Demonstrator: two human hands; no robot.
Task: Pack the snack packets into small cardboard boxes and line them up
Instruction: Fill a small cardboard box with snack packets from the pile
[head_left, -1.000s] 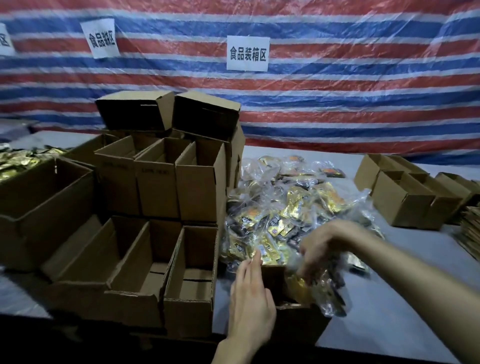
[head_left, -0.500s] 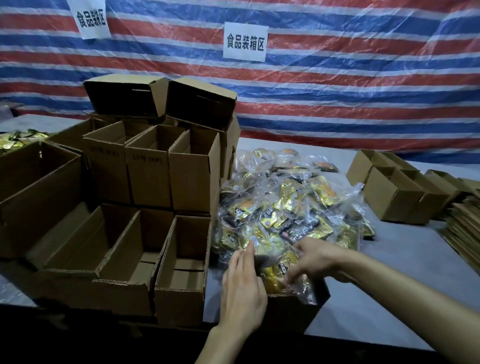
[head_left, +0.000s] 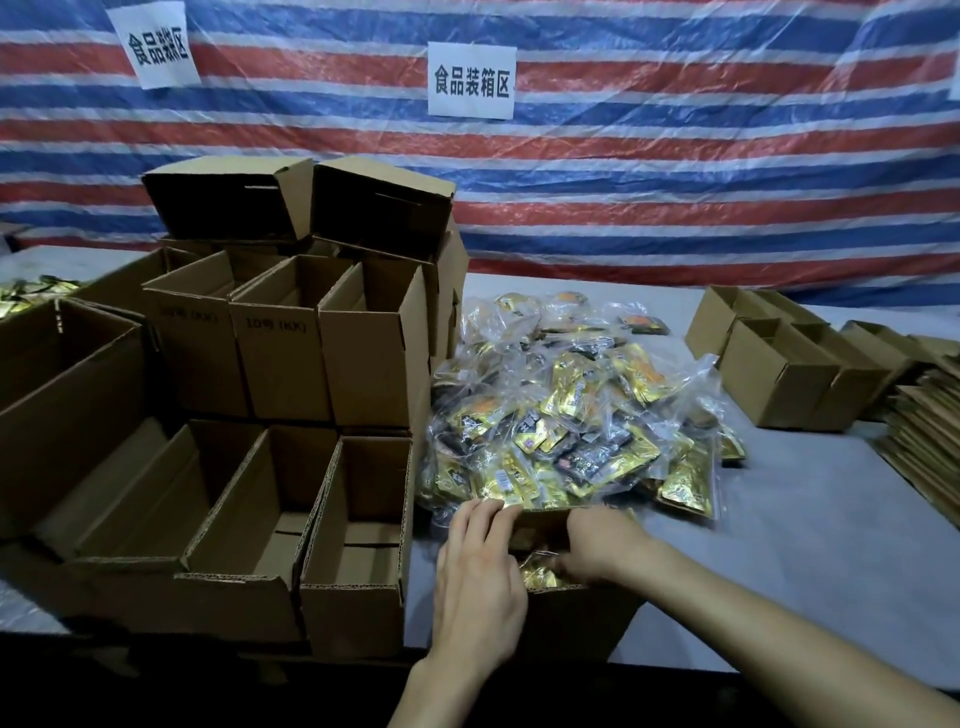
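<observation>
The snack packets (head_left: 537, 574), held above the cardboard box (head_left: 576, 618) a second earlier, had been lowered inside it, gripped by the curled right hand (head_left: 597, 545). The box's left rim was steadied by the flat left hand (head_left: 480, 587). This box was judged nearly packed.

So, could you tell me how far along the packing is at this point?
Done: nothing visibly packed; the three front boxes stand open and empty. In hand: the left hand steadies the near box while the right hand reaches onto gold packets inside it. Left: a large pile of bagged packets and the empty boxes.
</observation>
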